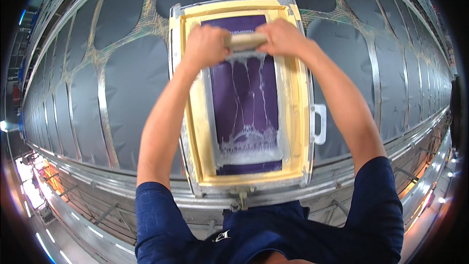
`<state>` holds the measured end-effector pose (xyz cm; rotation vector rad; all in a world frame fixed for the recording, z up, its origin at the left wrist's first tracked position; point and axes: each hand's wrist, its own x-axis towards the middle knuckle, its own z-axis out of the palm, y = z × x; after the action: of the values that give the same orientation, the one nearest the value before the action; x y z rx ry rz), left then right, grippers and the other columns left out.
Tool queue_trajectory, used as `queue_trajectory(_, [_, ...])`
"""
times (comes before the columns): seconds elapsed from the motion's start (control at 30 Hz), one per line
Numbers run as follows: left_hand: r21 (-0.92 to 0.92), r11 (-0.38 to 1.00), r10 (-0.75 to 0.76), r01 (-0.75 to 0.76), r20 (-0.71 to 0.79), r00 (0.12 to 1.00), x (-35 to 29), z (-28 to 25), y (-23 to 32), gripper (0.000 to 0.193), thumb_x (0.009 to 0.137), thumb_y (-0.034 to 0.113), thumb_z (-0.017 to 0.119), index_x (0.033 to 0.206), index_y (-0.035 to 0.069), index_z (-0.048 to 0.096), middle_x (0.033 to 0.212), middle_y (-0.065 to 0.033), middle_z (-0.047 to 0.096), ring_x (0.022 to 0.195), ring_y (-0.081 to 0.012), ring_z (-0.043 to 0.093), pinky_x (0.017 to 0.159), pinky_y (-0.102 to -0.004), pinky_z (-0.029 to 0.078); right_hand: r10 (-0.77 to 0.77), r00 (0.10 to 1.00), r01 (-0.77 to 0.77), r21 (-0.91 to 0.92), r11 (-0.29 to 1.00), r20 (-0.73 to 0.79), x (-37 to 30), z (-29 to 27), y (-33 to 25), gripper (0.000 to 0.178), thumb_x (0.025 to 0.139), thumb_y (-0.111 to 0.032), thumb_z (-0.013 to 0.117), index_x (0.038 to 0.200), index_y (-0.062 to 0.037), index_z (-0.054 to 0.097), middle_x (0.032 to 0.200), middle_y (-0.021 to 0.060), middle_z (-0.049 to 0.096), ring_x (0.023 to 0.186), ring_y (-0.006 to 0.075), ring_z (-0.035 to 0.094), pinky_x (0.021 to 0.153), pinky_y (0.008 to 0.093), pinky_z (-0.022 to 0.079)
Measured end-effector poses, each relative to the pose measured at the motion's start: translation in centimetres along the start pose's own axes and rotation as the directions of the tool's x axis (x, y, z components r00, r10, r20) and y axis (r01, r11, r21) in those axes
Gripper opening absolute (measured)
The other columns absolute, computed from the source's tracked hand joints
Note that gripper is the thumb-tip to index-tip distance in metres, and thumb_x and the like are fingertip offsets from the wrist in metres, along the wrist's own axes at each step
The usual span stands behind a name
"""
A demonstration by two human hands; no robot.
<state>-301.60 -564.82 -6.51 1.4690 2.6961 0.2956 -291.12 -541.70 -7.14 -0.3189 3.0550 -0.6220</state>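
Both hands grip a pale wooden-handled squeegee (245, 41) near the far end of a screen printing frame. My left hand (207, 44) wraps its left end, and my right hand (282, 38) wraps the right end. Below lies the dark purple mesh (234, 83) of the screen, edged with yellow tape (194, 132). Whitish ink (251, 156) is smeared across the mesh's near part, and thin streaks run from there up toward the squeegee. The squeegee's lower blade is mostly hidden by my hands and the handle.
Under the metal screen frame (310, 132) runs a long table with dark fabric panels (134, 93). A white handle (320, 124) sticks out from the frame's right side. A metal rail (161, 193) with a clamp (241, 199) borders the near edge.
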Motion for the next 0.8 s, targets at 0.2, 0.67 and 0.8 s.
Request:
queue_trajectory(0.2, [-0.048,0.999,0.011,-0.008,0.066,0.998,12.9,-0.7,-5.7,0.049,0.063,0.039,0.088,0.104,0.013,0.079,0.088,-0.0168,0.075,0.087,-0.0363,0.072,0.082,-0.0457,0.057,0.141,0.980,-0.148,0.038,0.988,0.138,9.9,-3.7,8.3,0.038,0.073,-0.030,0.085,0.101,-0.0062,0.075,0.081,0.0149,0.073,0.077,0.0317,0.071,0.075,0.0405,0.055])
queue_trajectory(0.67, [0.008,0.999,-0.054,0.054,0.007,0.999,6.4,0.2,-2.6,0.042,0.063,0.039,0.088,0.094,0.011,0.079,0.086,-0.0174,0.075,0.086,-0.0366,0.073,0.080,-0.0464,0.057,0.135,0.983,-0.133,-0.027,0.991,0.120,6.3,0.0,5.5,0.041,0.068,-0.034,0.087,0.092,-0.0030,0.075,0.080,0.0197,0.073,0.079,0.0362,0.072,0.073,0.0442,0.056])
queue_trajectory(0.8, [-0.059,0.997,-0.039,0.042,0.056,0.998,-2.6,1.9,2.0,0.043,0.066,0.036,0.087,0.104,0.018,0.079,0.088,-0.0117,0.076,0.086,-0.0344,0.072,0.079,-0.0463,0.057,0.072,0.992,-0.079,0.059,0.995,0.101,-2.7,2.0,-1.2,0.037,0.070,-0.029,0.085,0.099,-0.0084,0.076,0.080,0.0162,0.073,0.076,0.0355,0.071,0.073,0.0438,0.056])
